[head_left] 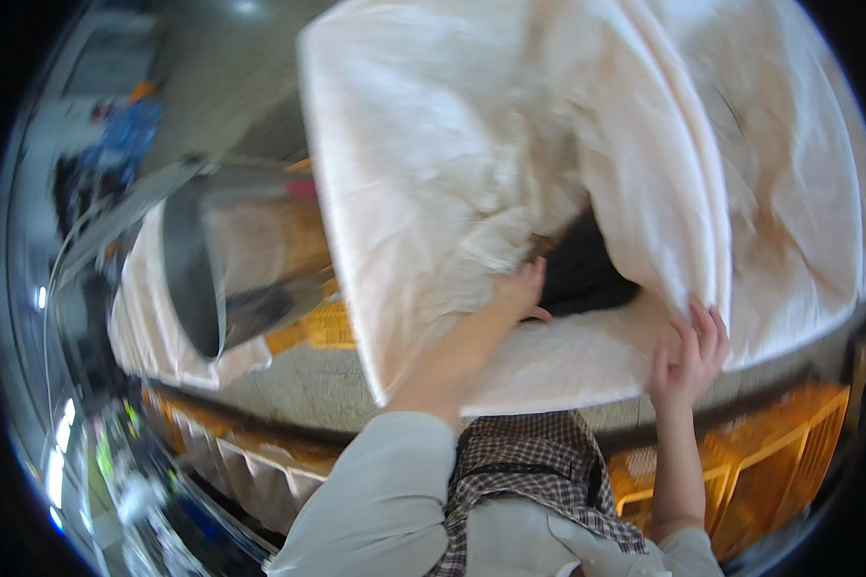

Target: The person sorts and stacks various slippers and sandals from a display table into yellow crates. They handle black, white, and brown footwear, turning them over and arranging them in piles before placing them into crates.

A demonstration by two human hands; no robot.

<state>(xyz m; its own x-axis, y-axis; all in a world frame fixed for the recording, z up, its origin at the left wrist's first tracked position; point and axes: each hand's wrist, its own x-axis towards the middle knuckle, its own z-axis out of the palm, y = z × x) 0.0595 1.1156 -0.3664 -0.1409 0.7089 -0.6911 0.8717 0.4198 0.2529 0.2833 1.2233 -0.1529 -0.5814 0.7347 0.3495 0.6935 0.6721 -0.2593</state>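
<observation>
A big pale cream-white cloth [423,154], creased and folded, spreads in front of me. Between its folds a black thing [587,271], fabric-like, shows through a gap. My left hand [522,291] reaches over the cloth to the left side of that gap, thumb apart from the fingers, its fingertips beside the black thing. At the lower end of a long raised fold, my right hand [689,358] touches the cloth with spread fingers. What lies under the cloth is hidden.
Yellow-orange plastic crates [775,462] stand at the lower right, and a yellow basket [329,325] is left of the cloth. A large open container [188,274] with white cloth around it stands farther left. Blue translucent items [130,130] are at the far left.
</observation>
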